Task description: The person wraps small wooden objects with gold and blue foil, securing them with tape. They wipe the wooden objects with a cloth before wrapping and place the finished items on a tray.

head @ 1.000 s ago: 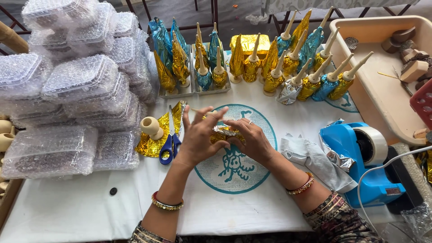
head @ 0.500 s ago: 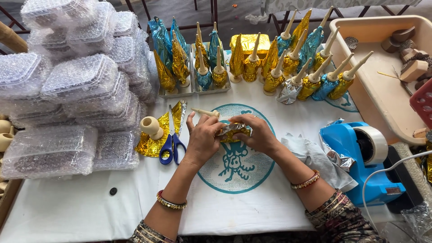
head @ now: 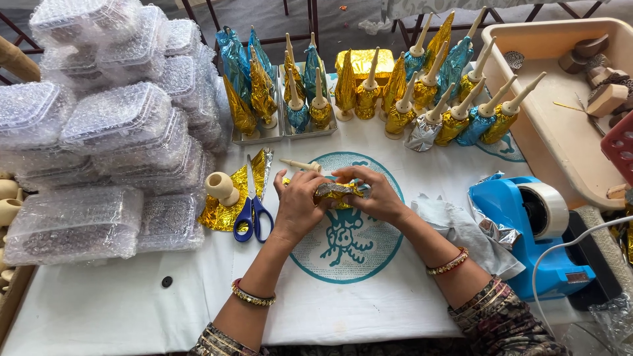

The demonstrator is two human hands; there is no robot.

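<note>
Soft, even daylight is filling the scene, bright without harsh shadows; the hands are casting only faint shade on the white cloth (head: 369, 310). Glare is sparkling on the foil cones (head: 422, 99) and the bubble-wrapped boxes (head: 99, 132). Focus is staying sharp at centre, while the wide lens is bending the edges and corners outward.

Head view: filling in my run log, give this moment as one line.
left hand and right hand: press gold foil onto wooden piece | scissors: left, untouched
</note>
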